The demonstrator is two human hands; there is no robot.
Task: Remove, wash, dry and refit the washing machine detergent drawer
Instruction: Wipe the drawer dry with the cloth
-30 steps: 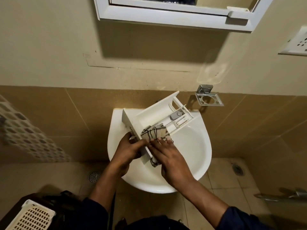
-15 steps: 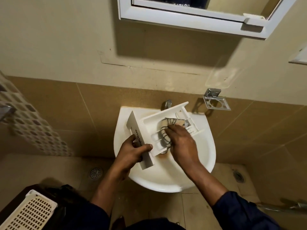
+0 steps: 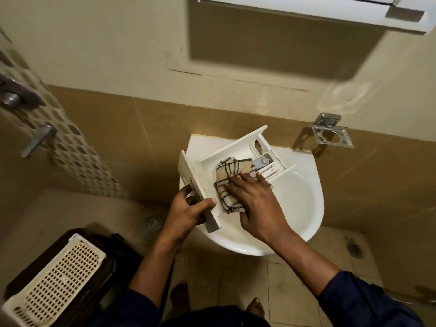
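The white detergent drawer [image 3: 232,149] lies tilted across the white washbasin [image 3: 304,192], its front panel toward me on the left. My left hand [image 3: 186,212] grips that front panel, thumb over its top edge. A beige cloth with dark wavy lines [image 3: 230,180] lies in the drawer's large compartment and hangs over its near edge. My right hand [image 3: 257,206] presses flat on the cloth with straight fingers. The small grey siphon cap [image 3: 262,161] shows in the far compartment.
A chrome holder [image 3: 331,133] is fixed to the tiled wall right of the basin. A mirror cabinet [image 3: 330,13] hangs above. A dark bin with a cream perforated basket [image 3: 56,279] stands at lower left. Floor drains [image 3: 153,223] lie on the tiles.
My right hand and the cloth have slid from the drawer's middle back toward its near edge. The camera has shifted, so the basin sits further right in view. My left hand keeps its hold.
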